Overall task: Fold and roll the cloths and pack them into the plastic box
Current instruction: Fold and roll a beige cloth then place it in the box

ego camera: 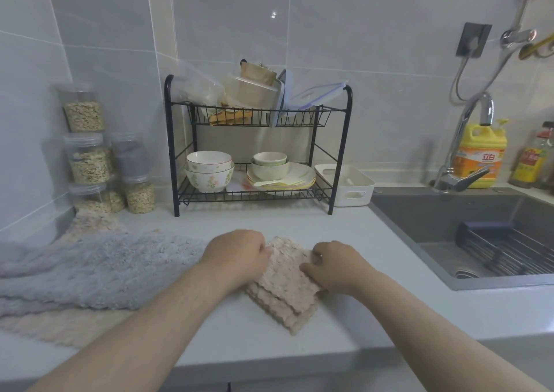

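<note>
Directly in front of the black dish rack (pixel 257 142), on the white table (pixel 186 226), lies a folded beige cloth (pixel 284 283), its layered scalloped edges stepping toward the viewer. Left hand (pixel 239 256), fingers curled, presses on the cloth's left edge; right hand (pixel 332 265) grips the right edge, fingertips apparently pinching the top layer, though the contact is partly hidden. Left of the rack's near foot, a grey fluffy cloth (pixel 99 265) lies spread over a further pale cloth (pixel 51 328). Against the rack's right post stands the white plastic box (pixel 347 184), well apart from the beige cloth. Right of the rack, beyond the box, is the sink (pixel 479 235).
</note>
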Demonstrator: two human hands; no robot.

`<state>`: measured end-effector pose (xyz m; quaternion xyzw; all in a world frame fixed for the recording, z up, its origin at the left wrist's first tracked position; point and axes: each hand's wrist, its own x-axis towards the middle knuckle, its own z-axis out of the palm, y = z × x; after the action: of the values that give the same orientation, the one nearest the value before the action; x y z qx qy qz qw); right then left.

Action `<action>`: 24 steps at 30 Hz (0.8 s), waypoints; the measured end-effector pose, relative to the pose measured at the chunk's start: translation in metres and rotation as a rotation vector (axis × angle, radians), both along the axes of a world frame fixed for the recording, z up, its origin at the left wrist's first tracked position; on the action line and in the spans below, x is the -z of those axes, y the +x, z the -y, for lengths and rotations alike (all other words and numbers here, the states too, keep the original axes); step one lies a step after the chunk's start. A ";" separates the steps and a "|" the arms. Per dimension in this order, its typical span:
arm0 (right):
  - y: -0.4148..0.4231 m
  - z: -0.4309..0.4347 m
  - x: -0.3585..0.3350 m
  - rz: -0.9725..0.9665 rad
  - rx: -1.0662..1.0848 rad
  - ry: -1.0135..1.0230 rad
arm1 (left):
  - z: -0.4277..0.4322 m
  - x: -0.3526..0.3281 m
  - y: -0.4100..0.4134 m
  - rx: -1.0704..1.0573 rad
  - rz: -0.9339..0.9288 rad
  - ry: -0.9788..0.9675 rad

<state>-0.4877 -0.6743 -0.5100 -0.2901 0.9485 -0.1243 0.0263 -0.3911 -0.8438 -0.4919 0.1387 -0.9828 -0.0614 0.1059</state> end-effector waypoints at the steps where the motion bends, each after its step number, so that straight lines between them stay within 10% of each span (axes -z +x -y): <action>1: -0.003 0.000 -0.001 0.034 -0.031 -0.022 | 0.007 -0.001 -0.005 -0.015 -0.040 0.052; 6: -0.018 -0.001 -0.006 0.058 -0.208 -0.127 | 0.031 0.007 -0.024 0.033 0.083 0.646; 14: -0.023 -0.006 0.001 0.165 -0.036 -0.485 | 0.036 0.013 -0.031 0.167 0.154 0.618; 24: -0.024 -0.023 0.002 0.284 0.034 -0.330 | 0.044 0.024 -0.018 0.145 -0.085 0.949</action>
<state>-0.5112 -0.6514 -0.5117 -0.2539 0.9069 -0.3181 0.1096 -0.4091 -0.8873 -0.5163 0.1000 -0.8481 -0.5161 0.0665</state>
